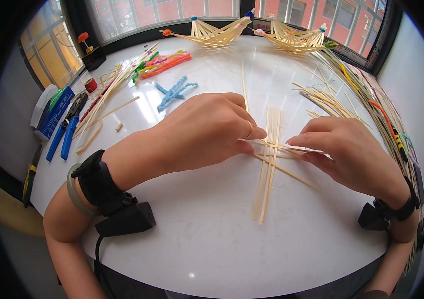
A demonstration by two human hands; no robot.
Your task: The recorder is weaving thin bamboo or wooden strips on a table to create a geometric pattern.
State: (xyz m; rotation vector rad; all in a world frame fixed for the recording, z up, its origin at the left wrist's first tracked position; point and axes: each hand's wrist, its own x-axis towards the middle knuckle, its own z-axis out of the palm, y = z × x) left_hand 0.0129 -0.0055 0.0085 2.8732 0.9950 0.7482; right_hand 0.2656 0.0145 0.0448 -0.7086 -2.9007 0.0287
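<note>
1. While I watched from afar, the left hand (199,127) had thumb and forefinger almost together at the left ends of the crosswise strips (291,175); whether it pinched one firmly, I couldn't tell.
2. The right hand (344,149) curled opposite, thumb and forefinger slightly parted, with strip ends running toward the gap; I couldn't tell if it had hold of any.
3. Between the hands, a little right of the desk's (212,259) middle and well in from its near edge, those strips crossed the lengthwise strips (268,184).
4. To do this well, I judged, one hand should pin the crossing flat while the other eased a single strip at a time, gently enough not to split it, keeping the gaps even.
5. Farther out, loose pale strips (329,99) lay toward the right edge.
6. Blue-handled pliers (67,132) lay by the left edge, and two woven pieces (217,34) stood along the far edge.
</note>
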